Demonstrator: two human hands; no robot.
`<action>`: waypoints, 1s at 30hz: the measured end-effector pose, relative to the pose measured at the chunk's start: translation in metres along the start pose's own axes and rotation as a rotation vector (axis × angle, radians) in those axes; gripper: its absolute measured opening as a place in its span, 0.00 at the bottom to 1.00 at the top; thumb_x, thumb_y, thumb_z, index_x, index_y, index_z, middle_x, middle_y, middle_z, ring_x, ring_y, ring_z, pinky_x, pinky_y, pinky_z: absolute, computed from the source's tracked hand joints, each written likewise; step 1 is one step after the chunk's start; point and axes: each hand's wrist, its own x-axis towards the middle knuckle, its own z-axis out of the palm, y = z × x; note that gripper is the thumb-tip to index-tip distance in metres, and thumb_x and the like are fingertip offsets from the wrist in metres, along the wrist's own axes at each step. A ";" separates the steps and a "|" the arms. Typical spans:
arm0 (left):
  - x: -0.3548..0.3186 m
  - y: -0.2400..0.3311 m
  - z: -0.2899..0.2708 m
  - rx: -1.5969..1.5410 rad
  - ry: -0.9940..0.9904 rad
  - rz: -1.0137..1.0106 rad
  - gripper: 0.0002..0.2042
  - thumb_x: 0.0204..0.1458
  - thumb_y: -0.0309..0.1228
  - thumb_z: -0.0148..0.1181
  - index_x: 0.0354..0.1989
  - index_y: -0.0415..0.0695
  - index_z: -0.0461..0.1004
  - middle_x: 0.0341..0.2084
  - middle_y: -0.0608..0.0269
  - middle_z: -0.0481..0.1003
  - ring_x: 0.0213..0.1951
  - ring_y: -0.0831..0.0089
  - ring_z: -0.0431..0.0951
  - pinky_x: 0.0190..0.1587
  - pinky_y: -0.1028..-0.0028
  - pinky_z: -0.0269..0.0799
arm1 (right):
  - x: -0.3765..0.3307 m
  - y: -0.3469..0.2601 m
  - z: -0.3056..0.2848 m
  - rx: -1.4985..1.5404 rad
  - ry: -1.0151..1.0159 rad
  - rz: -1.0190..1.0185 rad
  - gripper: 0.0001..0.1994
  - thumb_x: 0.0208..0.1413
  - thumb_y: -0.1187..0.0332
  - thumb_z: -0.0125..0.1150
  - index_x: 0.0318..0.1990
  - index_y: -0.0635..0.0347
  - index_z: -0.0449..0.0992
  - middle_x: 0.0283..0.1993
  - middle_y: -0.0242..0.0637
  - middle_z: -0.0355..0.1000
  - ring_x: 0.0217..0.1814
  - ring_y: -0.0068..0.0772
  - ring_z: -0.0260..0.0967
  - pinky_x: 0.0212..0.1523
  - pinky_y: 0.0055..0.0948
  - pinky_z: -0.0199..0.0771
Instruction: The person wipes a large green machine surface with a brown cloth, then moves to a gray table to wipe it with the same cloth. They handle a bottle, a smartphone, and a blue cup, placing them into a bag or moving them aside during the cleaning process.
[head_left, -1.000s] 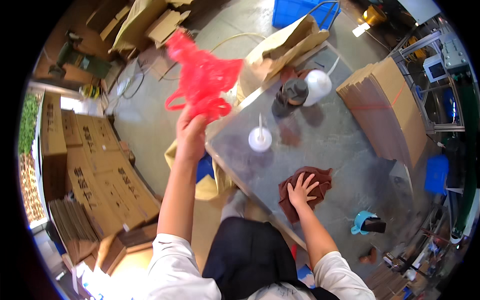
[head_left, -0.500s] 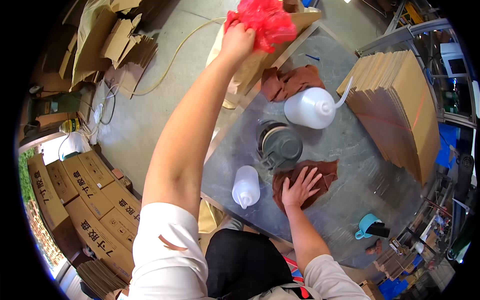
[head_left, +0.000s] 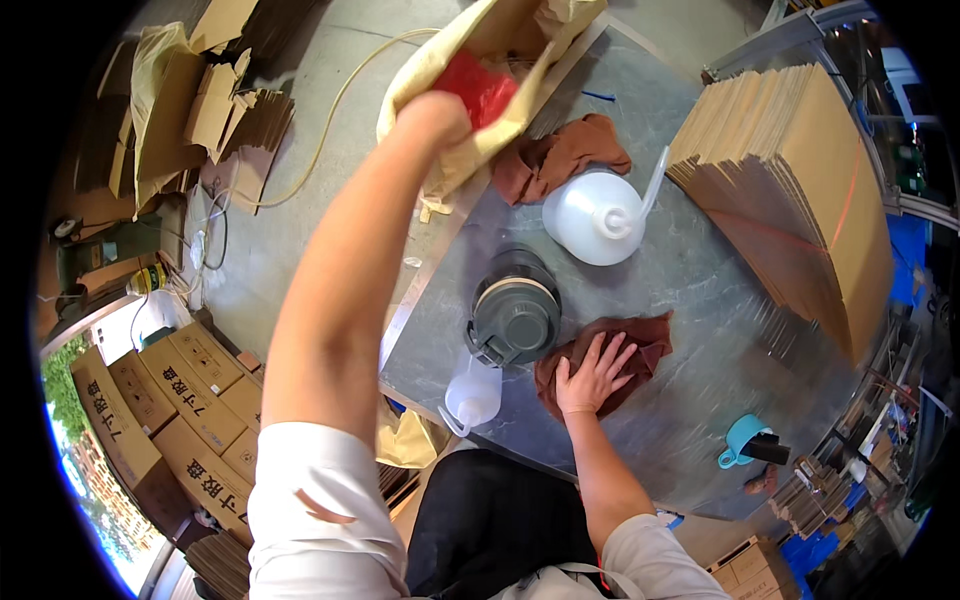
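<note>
At the far left, my left hand point(head_left: 437, 115) reaches into the mouth of a pale yellow paper sack point(head_left: 405, 85). It appears closed on a crumpled red plastic bag point(head_left: 482, 88), though motion blur softens the fingers. My right hand point(head_left: 592, 375) lies flat with spread fingers on a folded dark brown cloth point(head_left: 645, 345) on the grey table. Just left of that cloth stands a dark grey lidded jug point(head_left: 515, 320). A small white squeeze bottle point(head_left: 472, 398) is nearer to me, and a larger white squeeze bottle point(head_left: 590, 220) stands farther off.
Another brown cloth point(head_left: 565, 155) lies beside the sack. A strapped stack of flat cardboard point(head_left: 790, 190) takes up the right side of the table point(head_left: 690, 440). Near its right corner is a turquoise cup point(head_left: 742, 440). Cartons point(head_left: 185, 410) stand at the left; a yellow hose point(head_left: 330, 140) crosses the floor.
My left hand has lowered the red plastic bag from above the sack's edge into its mouth. My right hand stays on the brown cloth. The whole view has shifted slightly.
</note>
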 end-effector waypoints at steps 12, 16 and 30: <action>-0.256 -0.010 0.045 -0.565 0.665 0.260 0.19 0.55 0.17 0.54 0.55 0.44 0.72 0.50 0.58 0.76 0.51 0.68 0.78 0.53 0.73 0.71 | 0.005 0.007 -0.002 0.032 0.127 -0.049 0.38 0.52 0.45 0.57 0.68 0.52 0.57 0.76 0.47 0.41 0.76 0.62 0.33 0.61 0.73 0.45; -0.365 -0.010 0.189 -1.045 0.561 -0.101 0.14 0.65 0.31 0.49 0.54 0.38 0.71 0.51 0.59 0.74 0.51 0.72 0.74 0.55 0.71 0.69 | 0.002 0.007 0.004 0.204 0.175 -0.109 0.37 0.52 0.46 0.59 0.68 0.47 0.58 0.76 0.43 0.39 0.78 0.59 0.28 0.62 0.75 0.42; -0.673 0.156 0.461 -0.454 -0.409 0.307 0.19 0.49 0.27 0.60 0.52 0.43 0.71 0.58 0.49 0.67 0.61 0.51 0.65 0.63 0.59 0.61 | -0.178 0.312 0.013 0.033 0.133 -0.207 0.35 0.48 0.52 0.63 0.67 0.35 0.62 0.73 0.31 0.54 0.74 0.46 0.47 0.68 0.60 0.48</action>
